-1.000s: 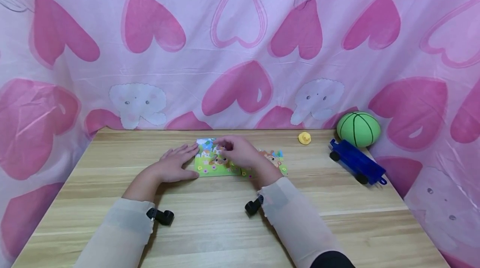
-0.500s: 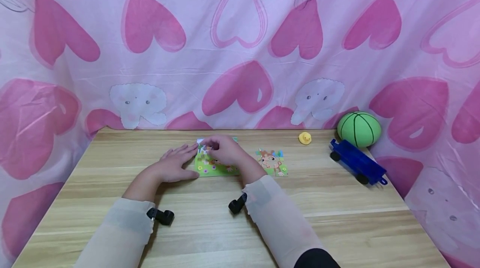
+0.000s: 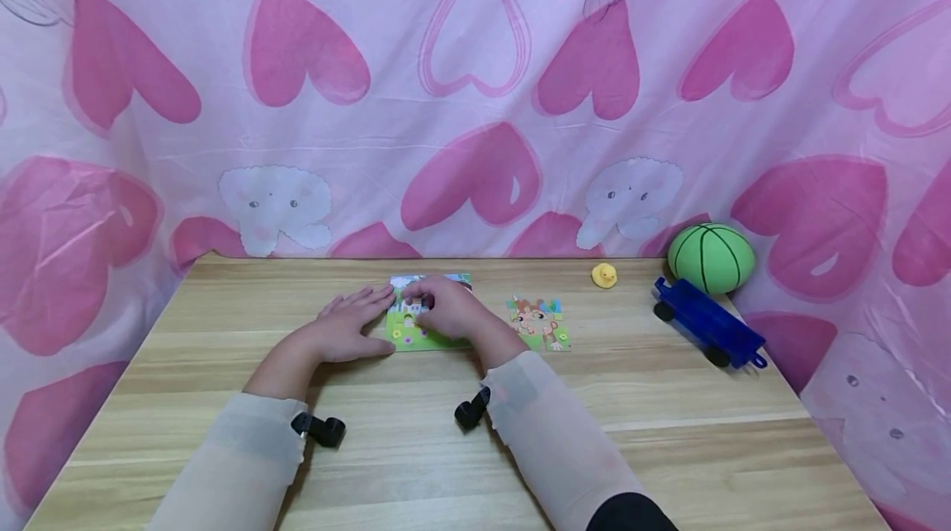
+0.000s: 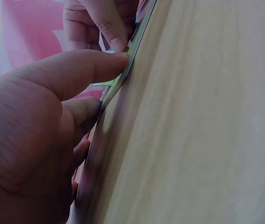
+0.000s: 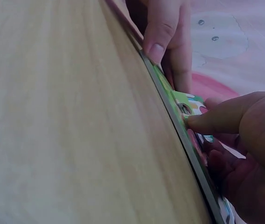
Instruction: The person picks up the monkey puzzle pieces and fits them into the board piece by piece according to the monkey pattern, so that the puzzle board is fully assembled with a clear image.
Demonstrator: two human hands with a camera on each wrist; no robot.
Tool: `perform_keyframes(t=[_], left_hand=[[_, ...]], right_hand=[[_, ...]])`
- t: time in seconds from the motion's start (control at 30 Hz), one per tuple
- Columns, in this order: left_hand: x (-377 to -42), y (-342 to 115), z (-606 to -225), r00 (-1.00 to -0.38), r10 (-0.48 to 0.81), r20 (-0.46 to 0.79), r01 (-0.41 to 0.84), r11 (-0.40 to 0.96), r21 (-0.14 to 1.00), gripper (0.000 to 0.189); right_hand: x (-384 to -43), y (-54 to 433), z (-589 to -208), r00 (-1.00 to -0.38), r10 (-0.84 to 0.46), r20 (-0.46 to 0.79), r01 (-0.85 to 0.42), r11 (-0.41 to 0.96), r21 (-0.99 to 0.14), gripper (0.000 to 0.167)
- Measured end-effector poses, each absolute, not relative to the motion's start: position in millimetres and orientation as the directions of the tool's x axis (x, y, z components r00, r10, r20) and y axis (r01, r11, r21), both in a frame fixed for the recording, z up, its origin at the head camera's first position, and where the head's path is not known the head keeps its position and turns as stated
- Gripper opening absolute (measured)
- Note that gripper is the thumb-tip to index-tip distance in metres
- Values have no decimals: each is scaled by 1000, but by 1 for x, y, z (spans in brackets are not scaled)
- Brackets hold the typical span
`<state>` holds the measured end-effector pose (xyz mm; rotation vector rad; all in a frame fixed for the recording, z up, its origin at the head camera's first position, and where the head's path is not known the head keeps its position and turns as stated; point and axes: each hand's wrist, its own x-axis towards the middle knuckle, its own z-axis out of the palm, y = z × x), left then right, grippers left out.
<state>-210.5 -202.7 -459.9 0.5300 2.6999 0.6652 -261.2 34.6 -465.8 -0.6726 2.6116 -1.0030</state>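
A colourful jigsaw board [image 3: 423,341] lies flat near the back of the table. My left hand [image 3: 345,326] rests at its left side, fingers straight and spread, with the thumb touching the near left corner. Over the board, my right hand [image 3: 453,308] pinches a jigsaw piece [image 5: 184,99] between thumb and fingers. That piece stands tilted up from the board in the right wrist view, and the fingers partly hide it. Just right of the board lies a joined jigsaw section [image 3: 538,323] showing a brown cartoon animal.
A yellow toy duck [image 3: 604,275] sits at the back right. Beside the back corner are a green ball [image 3: 711,257] and a blue toy cart [image 3: 708,322] with black wheels. Behind the wooden table [image 3: 386,465] hangs a pink heart-patterned cloth [image 3: 371,135].
My right hand has moved left across the board, then slightly lower, uncovering the animal section on the right. The left hand has stayed in place.
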Motion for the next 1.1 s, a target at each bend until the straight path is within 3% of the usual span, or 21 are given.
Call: perform_keyframes(t=[0.63,1.1], left_hand=[[-211,-203,-463,-884,417,-213,277,832,481,97],[-212,-203,-463,-886,411,-213,272,834,480,97]], right_hand=[[-259,35,-468,-801,-593,-84,-447,686,-574,42],[-258,34,-464,-809,-576,-120,-418,706,-571,45]])
